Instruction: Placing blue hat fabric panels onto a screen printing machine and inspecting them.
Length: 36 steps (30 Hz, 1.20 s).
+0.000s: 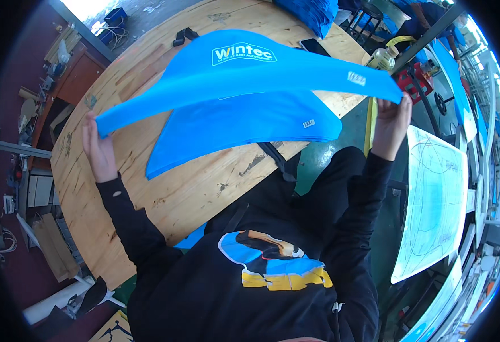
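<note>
A curved blue fabric panel (227, 80) with a white printed logo and a small label is stretched in the air between my two hands. Its left end is pinched by my left hand (98, 153), and its right end by the fingertips of my right hand (392, 124). Below it, a stack of similar blue panels (244, 128) lies on the wooden table (176, 205), a small white label showing near its right corner. The raised panel hides the far part of this stack.
Across the table are a black strap (185, 36), a phone (316, 47) and a heap of blue fabric (312, 16). A yellowish bottle (383, 59) stands by the far right edge. Right of me is a white board (435, 199) with drawn outlines; shelving (62, 108) stands left.
</note>
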{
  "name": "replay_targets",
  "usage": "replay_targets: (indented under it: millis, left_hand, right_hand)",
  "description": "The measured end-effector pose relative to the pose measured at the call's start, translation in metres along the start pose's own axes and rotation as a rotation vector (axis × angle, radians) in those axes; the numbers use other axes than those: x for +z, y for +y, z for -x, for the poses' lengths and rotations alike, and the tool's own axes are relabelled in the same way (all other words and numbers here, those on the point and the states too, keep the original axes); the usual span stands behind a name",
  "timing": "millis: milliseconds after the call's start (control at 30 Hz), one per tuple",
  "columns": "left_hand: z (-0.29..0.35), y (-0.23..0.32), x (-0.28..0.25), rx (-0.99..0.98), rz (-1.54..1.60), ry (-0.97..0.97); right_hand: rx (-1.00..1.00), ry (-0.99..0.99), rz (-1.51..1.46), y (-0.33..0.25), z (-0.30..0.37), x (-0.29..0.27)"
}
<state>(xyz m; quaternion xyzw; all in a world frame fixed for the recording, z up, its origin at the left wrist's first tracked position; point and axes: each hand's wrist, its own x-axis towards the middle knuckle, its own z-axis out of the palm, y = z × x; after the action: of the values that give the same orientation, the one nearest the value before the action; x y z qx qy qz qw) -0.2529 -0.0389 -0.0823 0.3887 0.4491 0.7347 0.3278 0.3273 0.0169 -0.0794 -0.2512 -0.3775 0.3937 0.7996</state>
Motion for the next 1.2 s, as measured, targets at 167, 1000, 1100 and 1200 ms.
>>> replay_targets:
  millis: [167, 1000, 1100, 1200]
  left_hand:
    - [0.042, -0.058, -0.003, -0.226, -0.313, -0.106]
    - [0.073, -0.08, 0.047, 0.508, -1.484, -0.189]
    - [0.07, -0.084, 0.112, 0.511, -1.209, -0.43]
    - [0.06, -0.112, 0.149, 0.592, -1.302, -0.613]
  right_hand:
    - [0.308, 0.202, 0.186, 0.064, 0.05, -0.077]
    - [-0.035, 0.222, 0.765, 0.08, 0.085, -0.058]
    - [-0.199, -0.03, 1.034, 0.082, 0.064, -0.009]
    - [-0.364, -0.3, 1.49, 0.101, 0.06, 0.029]
